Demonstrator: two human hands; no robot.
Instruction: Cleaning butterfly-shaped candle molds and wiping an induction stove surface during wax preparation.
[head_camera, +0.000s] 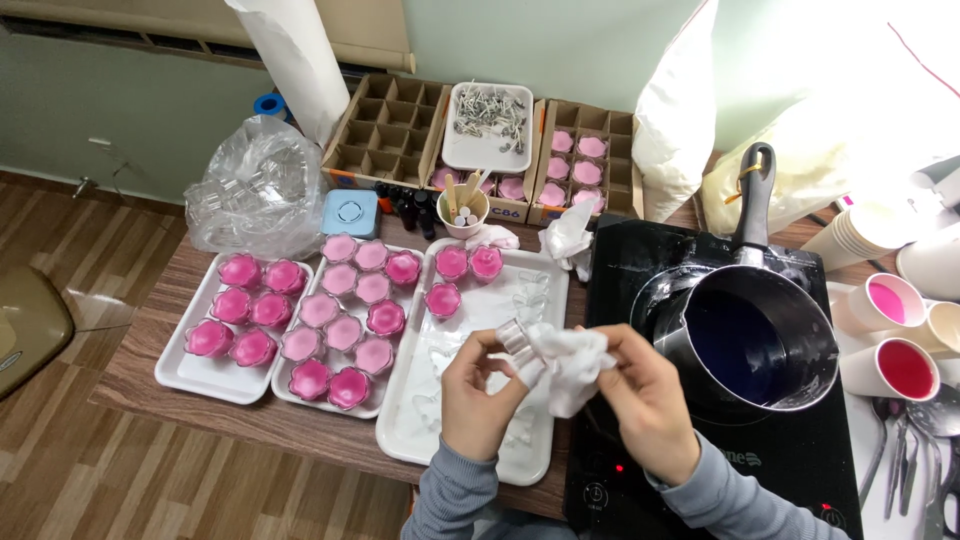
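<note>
My left hand (480, 395) holds a small clear flower-shaped cup (514, 337) by its rim, tilted on its side. My right hand (648, 398) grips a crumpled white tissue (572, 362) that is pressed against and into the cup. Both hands hover above the right white tray (535, 455), which carries three pink-filled cups (443, 299) at its far end and several empty clear ones.
Two white trays (190, 375) to the left hold several pink candle cups. A dark saucepan (750, 345) sits on a black induction hob (800, 460) on the right. Paper cups with pink wax (905, 368), cardboard divider boxes (385, 130), a wick tray (488, 125) and a plastic bag (255, 190) stand around.
</note>
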